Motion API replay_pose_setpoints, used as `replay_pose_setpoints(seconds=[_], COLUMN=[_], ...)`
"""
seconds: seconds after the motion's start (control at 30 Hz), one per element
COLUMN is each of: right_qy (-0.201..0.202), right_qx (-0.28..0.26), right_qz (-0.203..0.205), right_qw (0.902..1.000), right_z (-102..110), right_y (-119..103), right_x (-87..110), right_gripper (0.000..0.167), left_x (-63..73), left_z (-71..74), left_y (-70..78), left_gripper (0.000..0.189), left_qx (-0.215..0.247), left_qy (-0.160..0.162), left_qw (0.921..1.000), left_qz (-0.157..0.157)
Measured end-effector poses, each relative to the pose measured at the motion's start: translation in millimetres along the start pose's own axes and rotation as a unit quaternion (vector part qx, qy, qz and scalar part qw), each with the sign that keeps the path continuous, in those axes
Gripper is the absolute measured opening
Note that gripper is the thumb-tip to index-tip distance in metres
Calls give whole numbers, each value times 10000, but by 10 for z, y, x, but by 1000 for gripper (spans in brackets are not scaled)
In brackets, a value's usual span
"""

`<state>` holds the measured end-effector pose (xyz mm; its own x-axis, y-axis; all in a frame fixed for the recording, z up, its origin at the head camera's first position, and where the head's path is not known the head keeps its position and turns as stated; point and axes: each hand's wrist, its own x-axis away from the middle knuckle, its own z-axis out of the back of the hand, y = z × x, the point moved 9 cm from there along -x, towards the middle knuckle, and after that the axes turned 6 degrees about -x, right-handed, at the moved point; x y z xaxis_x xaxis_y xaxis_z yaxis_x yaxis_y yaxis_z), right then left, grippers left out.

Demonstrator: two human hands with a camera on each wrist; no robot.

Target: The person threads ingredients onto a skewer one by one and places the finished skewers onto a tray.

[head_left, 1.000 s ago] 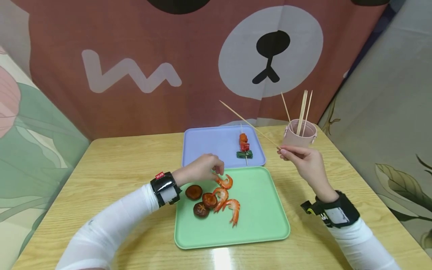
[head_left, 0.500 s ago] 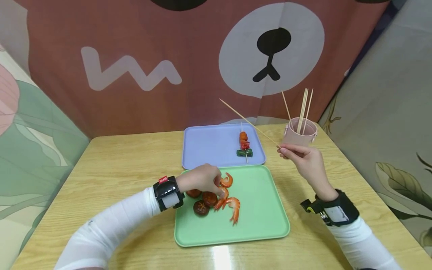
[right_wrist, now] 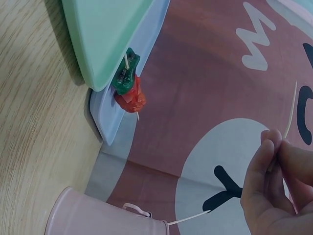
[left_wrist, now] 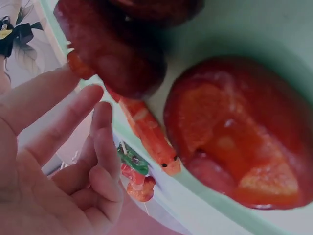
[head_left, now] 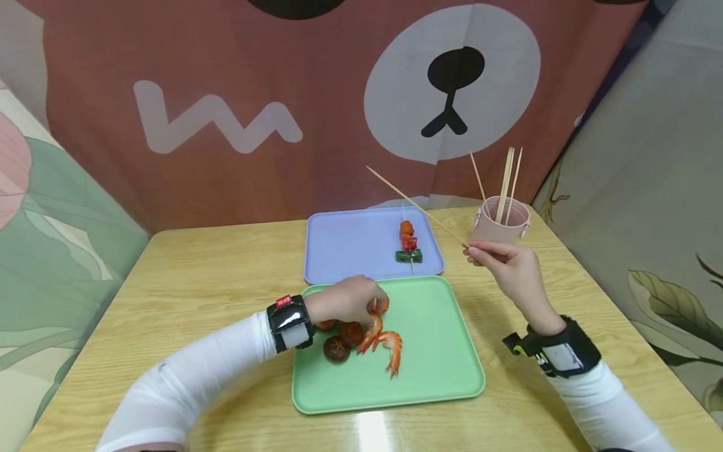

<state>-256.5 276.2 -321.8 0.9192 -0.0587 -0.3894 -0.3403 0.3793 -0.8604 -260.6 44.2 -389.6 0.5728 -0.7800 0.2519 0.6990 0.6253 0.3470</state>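
My left hand [head_left: 351, 300] is low over the green tray [head_left: 429, 383], at the upper shrimp [head_left: 385, 306]. In the left wrist view its fingers [left_wrist: 61, 125] are spread and loosely bent beside a shrimp [left_wrist: 146, 132]; one fingertip is close to an orange piece partly hidden by a mushroom [left_wrist: 112, 54]. No grip shows. More shrimp [head_left: 391, 351] and brown mushrooms [head_left: 337, 349] lie on the tray, partly covered by the hand. My right hand [head_left: 511, 270] pinches a bamboo skewer [head_left: 418, 207] near one end, slanting up to the left, with nothing threaded on it.
Behind the green tray is a blue-violet tray [head_left: 350, 245] with a loaded skewer [head_left: 409, 243] of orange, red and green pieces. A pink bucket [head_left: 499, 231] with several upright skewers [head_left: 506, 182] stands near the right hand. A bear-print cloth [head_left: 226, 176] hangs behind the table.
My left hand has come down from the top of the shrimp group over the middle shrimp, then shifted right to the upper one. The right hand and its skewer have stayed put.
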Motion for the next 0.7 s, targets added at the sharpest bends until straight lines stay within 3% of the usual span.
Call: replay_pose_setpoints(seconds=[0.2, 0.4, 0.7], right_qy=[-4, -54, -82], right_qx=[30, 35, 24], right_qz=[-41, -26, -28], right_qw=[10000, 10000, 10000], right_z=[8, 1, -11], right_y=[8, 2, -1], right_x=[3, -1, -2], right_gripper=[21, 22, 22], left_x=[-26, -30, -14], left_z=[-60, -92, -78], left_y=[-2, 3, 11], left_gripper=[15, 21, 14], left_qx=[-91, -169, -276], left_qy=[-135, -57, 121], left_qw=[9999, 9996, 9977], left_qz=[-9, -241, -600])
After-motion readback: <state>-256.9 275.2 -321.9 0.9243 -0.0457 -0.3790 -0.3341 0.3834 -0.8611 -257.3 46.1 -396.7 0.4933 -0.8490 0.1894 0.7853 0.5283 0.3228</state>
